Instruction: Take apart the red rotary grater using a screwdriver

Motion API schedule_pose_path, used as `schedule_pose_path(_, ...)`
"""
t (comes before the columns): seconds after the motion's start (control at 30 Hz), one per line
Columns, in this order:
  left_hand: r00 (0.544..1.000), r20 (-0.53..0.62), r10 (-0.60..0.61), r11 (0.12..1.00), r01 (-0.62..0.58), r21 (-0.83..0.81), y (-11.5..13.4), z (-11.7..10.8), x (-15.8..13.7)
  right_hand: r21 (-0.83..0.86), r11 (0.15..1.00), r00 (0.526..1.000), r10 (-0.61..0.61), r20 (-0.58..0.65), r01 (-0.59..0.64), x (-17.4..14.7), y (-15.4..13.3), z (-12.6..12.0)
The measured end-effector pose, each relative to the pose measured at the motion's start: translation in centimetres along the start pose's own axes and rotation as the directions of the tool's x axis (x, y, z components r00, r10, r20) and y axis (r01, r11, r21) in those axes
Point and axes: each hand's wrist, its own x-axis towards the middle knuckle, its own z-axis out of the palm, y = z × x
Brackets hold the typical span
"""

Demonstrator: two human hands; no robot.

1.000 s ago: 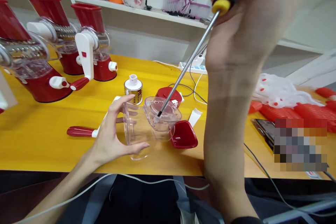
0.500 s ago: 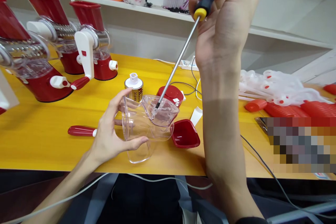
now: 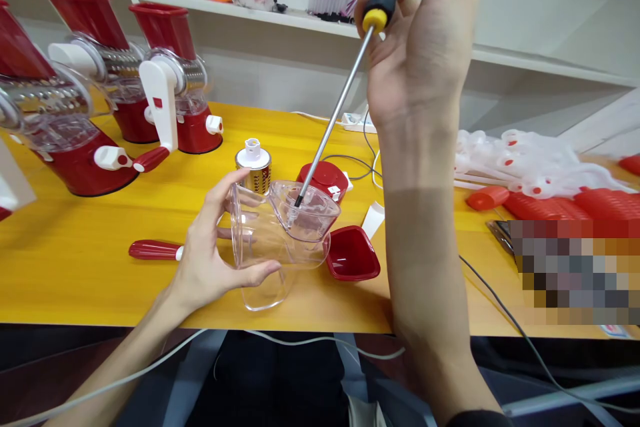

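Observation:
My left hand [image 3: 213, 247] is wrapped round the open end of a clear plastic grater housing [image 3: 273, 233], which lies on its side near the table's front edge. Raised high, my right hand [image 3: 417, 40] grips the black and yellow handle of a screwdriver [image 3: 340, 103]. Its shaft slants down to the left, and the dark tip sits inside the housing's upper opening. What the tip touches there is hard to make out. Close by are a red hopper [image 3: 354, 253], a red base [image 3: 324, 179], a metal grating drum [image 3: 255, 167] with a white top, and a red handle [image 3: 155, 250].
Several assembled red drum graters [image 3: 173, 73] stand at the left of the yellow table [image 3: 90, 280]. White cranks [image 3: 525, 160] and red parts [image 3: 540, 205] are heaped at the right. Cables run behind and along the table. A white shelf [image 3: 295, 19] crosses the back.
My right hand and the screwdriver handle have shifted slightly left, while the tip stays in the housing's opening. My left hand keeps its hold.

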Motion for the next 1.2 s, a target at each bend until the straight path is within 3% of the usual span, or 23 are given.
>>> schedule_pose_path(0.1,1.0,0.001,0.005,1.0,-0.005,-0.004,0.0,0.0,0.1,0.032,0.996,0.996,-0.08,0.038,0.079,-0.2,0.0,0.0)
schedule_pose_path(0.23,1.0,0.015,0.005,1.0,-0.005,0.021,0.0,0.0,0.2,0.031,0.999,0.998,-0.043,0.053,0.041,-0.6,-0.1,0.4)
schedule_pose_path(0.47,0.999,0.03,-0.019,0.999,0.018,0.038,0.0,-0.1,0.2,0.056,0.995,0.995,-0.082,0.062,0.079,-0.1,0.1,0.3)
schedule_pose_path(0.8,0.999,0.036,-0.025,1.0,0.025,-0.005,0.3,0.0,0.2,0.268,0.963,1.0,0.025,0.019,-0.029,0.5,0.7,-0.5)
schedule_pose_path(1.0,0.999,0.04,-0.019,1.0,0.019,0.001,0.4,-0.1,0.2,0.211,0.975,0.989,0.046,0.142,-0.075,0.4,0.4,-0.6)
schedule_pose_path(1.2,0.999,0.042,-0.017,1.0,0.017,0.014,0.4,-0.1,0.2,0.165,0.986,1.0,0.013,-0.013,-0.011,0.5,0.6,0.0)
